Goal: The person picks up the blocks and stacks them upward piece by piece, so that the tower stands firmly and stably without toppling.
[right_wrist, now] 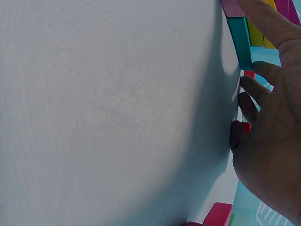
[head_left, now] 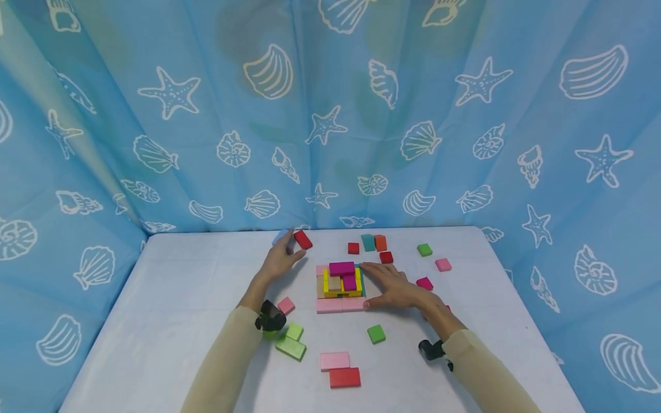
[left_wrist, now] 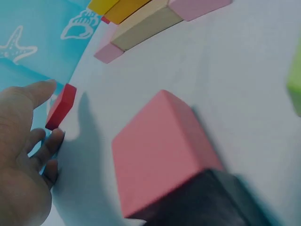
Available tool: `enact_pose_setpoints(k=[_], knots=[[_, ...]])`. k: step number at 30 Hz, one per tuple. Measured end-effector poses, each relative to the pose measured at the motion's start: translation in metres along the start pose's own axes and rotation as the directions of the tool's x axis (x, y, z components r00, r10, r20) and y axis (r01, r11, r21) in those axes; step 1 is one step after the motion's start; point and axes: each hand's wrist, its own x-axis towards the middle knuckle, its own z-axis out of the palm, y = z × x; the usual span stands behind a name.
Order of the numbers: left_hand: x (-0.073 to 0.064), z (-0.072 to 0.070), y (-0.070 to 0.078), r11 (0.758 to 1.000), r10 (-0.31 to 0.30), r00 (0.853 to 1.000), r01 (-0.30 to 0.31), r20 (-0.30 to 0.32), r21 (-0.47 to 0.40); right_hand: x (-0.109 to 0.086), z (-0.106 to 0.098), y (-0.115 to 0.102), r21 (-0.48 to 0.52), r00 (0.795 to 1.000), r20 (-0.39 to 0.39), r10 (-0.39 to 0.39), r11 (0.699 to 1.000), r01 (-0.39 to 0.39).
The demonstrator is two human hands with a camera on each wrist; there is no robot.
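Observation:
At the back left of the table, my left hand reaches with spread fingers beside a red block and a light blue block. In the left wrist view the red block stands past the thumb and fingers; no grip on it shows. A layered block structure sits mid-table: pink blocks, tan and teal ones at the base, yellow blocks above, magenta blocks on top. Against its right side rests my right hand, thumb at the front pink block, fingers near the teal block.
Loose pink and light green blocks lie near the left forearm. In front are a pink block, a red block and a green block. Several small blocks are scattered at the back right. A blue shell-print curtain hangs behind.

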Motion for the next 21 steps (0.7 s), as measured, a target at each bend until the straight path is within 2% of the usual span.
enact_pose_setpoints(k=[5,9,14,17,21], knots=[[0.003,-0.001,0.001,0.999,-0.037,0.999,0.038,0.038,-0.019,0.0,0.001,0.002,0.001,1.0,0.004,-0.008,1.0,0.008],[0.004,0.002,0.001,0.999,-0.029,0.999,0.03,0.019,-0.036,0.001,0.002,0.002,-0.001,1.0,0.0,-0.013,1.0,0.013],[0.003,0.007,0.003,0.996,0.046,0.999,-0.045,-0.013,0.071,0.001,0.001,0.002,0.001,1.0,-0.009,-0.021,1.0,0.021],[0.003,0.009,0.006,0.987,0.075,0.997,-0.075,0.004,0.143,0.001,0.001,0.003,0.0,1.0,-0.015,-0.027,1.0,0.027],[0.003,0.012,0.007,0.98,0.079,0.996,-0.084,0.036,0.18,0.002,0.002,0.004,-0.006,1.0,-0.012,-0.023,1.0,0.023]])
